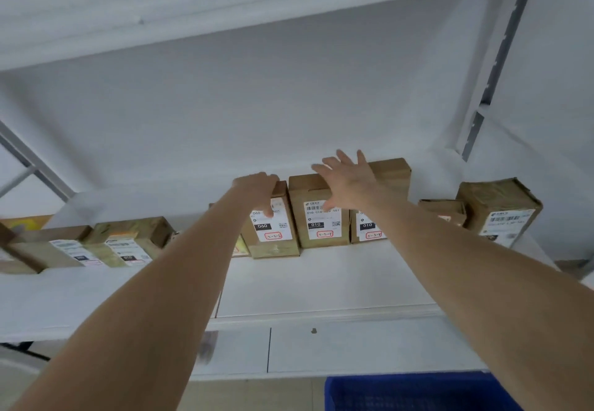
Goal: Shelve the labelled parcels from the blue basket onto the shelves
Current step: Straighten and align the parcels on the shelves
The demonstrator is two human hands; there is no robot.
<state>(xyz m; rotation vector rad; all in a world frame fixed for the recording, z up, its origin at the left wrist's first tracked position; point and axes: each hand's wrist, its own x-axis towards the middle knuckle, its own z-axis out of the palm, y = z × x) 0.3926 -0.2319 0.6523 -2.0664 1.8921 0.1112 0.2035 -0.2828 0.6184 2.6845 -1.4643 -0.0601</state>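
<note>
We record, on the white shelf [321, 285], three upright brown parcels side by side, labels facing us.

- 060 parcel [273, 233]: leftmost of the three, handwritten tag in a red box. Our left hand [255, 187] grips its top edge, fingers [271, 179] curled over it and the thumb on the label.
- Middle parcel [321, 224], marked 010: touching the 060 parcel.
- Third parcel [390, 176], also 010: partly behind our right arm.
- Right hand [348, 182]: fingers [343, 156] straight and spread apart, across the tops of the middle and third parcels, holding nothing.
- Further parcels: left group [128, 240], right pair [499, 208].
- Blue basket [418, 391]: below the shelf, at the lower right; contents not visible.
</note>
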